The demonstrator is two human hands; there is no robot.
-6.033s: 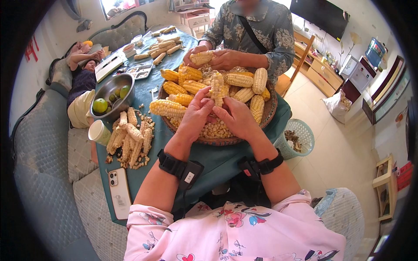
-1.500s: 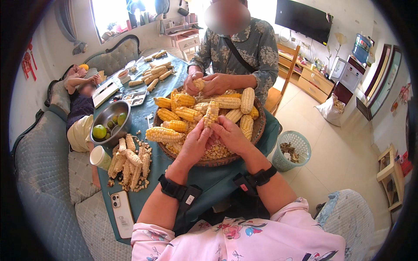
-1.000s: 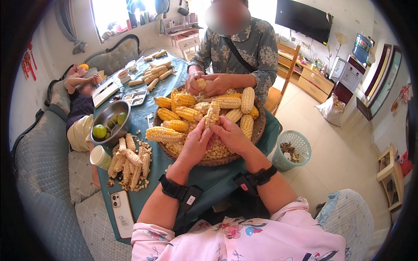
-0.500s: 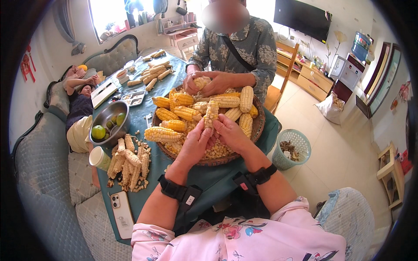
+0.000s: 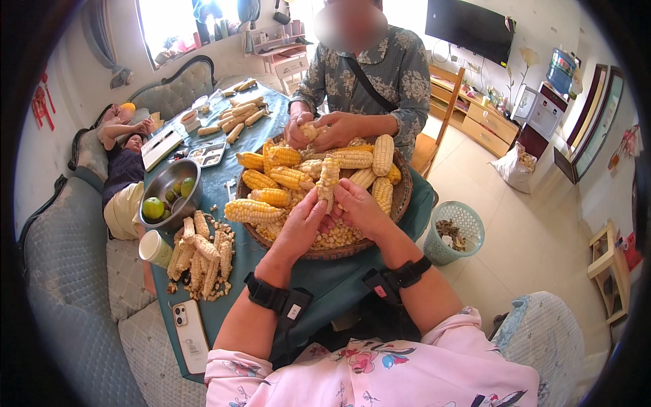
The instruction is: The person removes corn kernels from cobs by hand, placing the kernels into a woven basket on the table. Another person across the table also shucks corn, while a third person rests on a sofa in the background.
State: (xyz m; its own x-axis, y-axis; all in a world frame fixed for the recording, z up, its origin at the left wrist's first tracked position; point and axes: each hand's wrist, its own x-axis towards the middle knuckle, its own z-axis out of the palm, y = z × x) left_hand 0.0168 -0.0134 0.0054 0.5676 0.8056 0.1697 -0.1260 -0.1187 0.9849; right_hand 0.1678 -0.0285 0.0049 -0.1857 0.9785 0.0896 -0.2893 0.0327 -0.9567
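Note:
Between my two hands stands a partly stripped corn cob, upright over a round wicker basket. My left hand grips it from the left near its lower end. My right hand presses its thumb and fingers against the cob's right side. Whole yellow ears of corn lie around the basket's far and left parts. Loose kernels cover its bottom beneath my hands. Across the basket, another person's hands hold a pale cob.
Bare cobs are heaped left of the basket, beside a paper cup, a metal bowl of green fruit and a phone. More cobs lie farther back. A mesh bin stands right. Someone reclines on the sofa.
My hands stay on the same cob with only slight finger movement. The other person's hands have shifted a little around their cob.

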